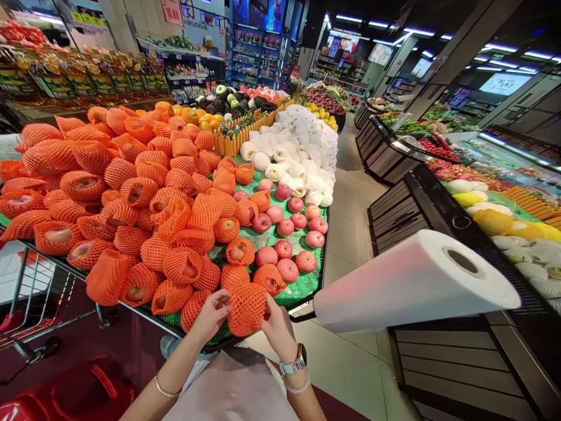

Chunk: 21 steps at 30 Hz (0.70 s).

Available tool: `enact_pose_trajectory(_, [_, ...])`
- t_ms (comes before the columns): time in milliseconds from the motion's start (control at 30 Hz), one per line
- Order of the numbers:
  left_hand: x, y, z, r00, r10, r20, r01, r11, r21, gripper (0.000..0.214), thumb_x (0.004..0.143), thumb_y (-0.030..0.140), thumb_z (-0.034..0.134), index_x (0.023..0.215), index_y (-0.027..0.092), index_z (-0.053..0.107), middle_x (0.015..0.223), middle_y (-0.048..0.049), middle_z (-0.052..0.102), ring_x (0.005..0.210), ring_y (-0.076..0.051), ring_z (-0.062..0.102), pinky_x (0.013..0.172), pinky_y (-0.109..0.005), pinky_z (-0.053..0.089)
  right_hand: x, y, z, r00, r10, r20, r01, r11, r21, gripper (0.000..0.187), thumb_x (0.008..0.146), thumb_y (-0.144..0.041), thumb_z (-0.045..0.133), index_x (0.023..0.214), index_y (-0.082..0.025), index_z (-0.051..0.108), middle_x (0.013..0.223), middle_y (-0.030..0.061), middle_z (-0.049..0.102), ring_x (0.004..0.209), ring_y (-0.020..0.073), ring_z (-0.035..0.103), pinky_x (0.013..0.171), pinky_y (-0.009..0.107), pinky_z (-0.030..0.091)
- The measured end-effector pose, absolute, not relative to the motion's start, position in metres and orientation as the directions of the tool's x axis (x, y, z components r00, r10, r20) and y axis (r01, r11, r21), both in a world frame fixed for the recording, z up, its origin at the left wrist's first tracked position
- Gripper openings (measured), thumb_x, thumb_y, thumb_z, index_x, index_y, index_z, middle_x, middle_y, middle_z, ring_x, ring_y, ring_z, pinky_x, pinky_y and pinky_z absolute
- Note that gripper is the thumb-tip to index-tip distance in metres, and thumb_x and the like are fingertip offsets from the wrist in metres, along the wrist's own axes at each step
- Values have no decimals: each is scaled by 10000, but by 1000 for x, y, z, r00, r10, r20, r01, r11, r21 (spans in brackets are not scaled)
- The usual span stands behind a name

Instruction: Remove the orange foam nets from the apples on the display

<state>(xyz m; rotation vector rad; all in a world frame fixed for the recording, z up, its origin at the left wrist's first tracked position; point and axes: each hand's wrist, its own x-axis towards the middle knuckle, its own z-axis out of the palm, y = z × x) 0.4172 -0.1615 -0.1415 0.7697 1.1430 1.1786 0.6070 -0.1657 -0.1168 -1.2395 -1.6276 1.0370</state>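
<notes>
Just left of the roll [394, 286], above the near edge of the stand [304, 287], one orange net [248, 308] hangs between two hands. The left hand [214, 316] has its left side in a pinch, thumb and fingertips nearly together. The right hand [277, 325], nearer the roll, has its right side between thumb and bent fingers, likewise nearly closed. Whether fruit sits inside the net I cannot tell.

Beyond the hands, up and left from the roll, bare apples [288, 271] lie spread on the stand, and farther left of the roll rises a heap of netted fruit [140, 193]. The nearest netted apple [269, 279] lies just behind the held net.

This two-sided hold seems sound. Foam mesh like this probably stretches easily and tears if tugged at one strand, so it is best taken by several strands at once, with an even, light pull from both sides. Fingertips should stay off any fruit within, since pressing could bruise it. The right elbow wants to stay tucked in, clear of the roll, and any fruit is best steadied from below.
</notes>
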Motion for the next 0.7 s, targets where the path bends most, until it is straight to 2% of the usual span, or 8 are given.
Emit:
enact_pose_trajectory(100, [422, -166, -145, 78, 909, -409, -357, 408, 840, 336, 604, 409, 804, 818, 194, 659, 732, -23, 668, 630, -156, 639, 629, -300, 530, 606, -167, -116, -183, 978, 104, 268, 151, -951, 365, 737, -79, 530, 1058, -203, 651, 709, -31, 686, 579, 138, 596, 533, 205, 474])
enact_pose_trajectory(200, [426, -169, -144, 179, 849, -497, -337, 527, 780, 389, 548, 344, 844, 849, 184, 657, 850, -71, 728, 819, -236, 703, 781, -381, 552, 607, -167, -113, -169, 970, 172, 302, 218, -928, 367, 749, -65, 527, 1063, -198, 662, 819, 4, 705, 698, 162, 628, 613, 237, 517])
enact_pose_trajectory(300, [426, -169, -138, 151, 910, -387, -241, 413, 878, 453, 512, 302, 853, 910, 191, 668, 972, -95, 754, 1006, -302, 678, 910, -432, 524, 612, -166, -109, -255, 931, 260, 378, 343, -860, 369, 764, -40, 545, 1065, -208, 676, 1008, 58, 703, 914, 207, 641, 789, 316, 550])
enact_pose_trajectory(400, [422, -169, -131, 134, 942, -309, -131, 325, 936, 472, 502, 278, 834, 938, 195, 674, 1037, -112, 755, 1050, -334, 661, 941, -461, 517, 619, -167, -106, -404, 872, 276, 412, 443, -796, 485, 780, -68, 617, 1235, -236, 607, 1164, 87, 670, 1085, 245, 617, 933, 398, 532])
enact_pose_trajectory(533, [425, -170, -126, 145, 949, -280, -73, 292, 953, 423, 520, 220, 771, 928, 182, 665, 1031, -105, 751, 1025, -321, 673, 962, -477, 509, 622, -175, -107, -430, 854, 294, 489, 494, -719, 685, 755, -134, 705, 1391, -226, 467, 1281, 132, 603, 1183, 296, 580, 978, 468, 519])
enact_pose_trajectory(700, [439, -175, -124, 97, 972, -212, -30, 216, 976, 433, 576, 283, 762, 987, 191, 665, 1070, -122, 736, 1084, -320, 649, 1023, -486, 467, 612, -182, -105, -441, 832, 336, 525, 543, -656, 758, 729, -119, 720, 1418, -185, 410, 1325, 177, 551, 1247, 322, 534, 1010, 488, 495])
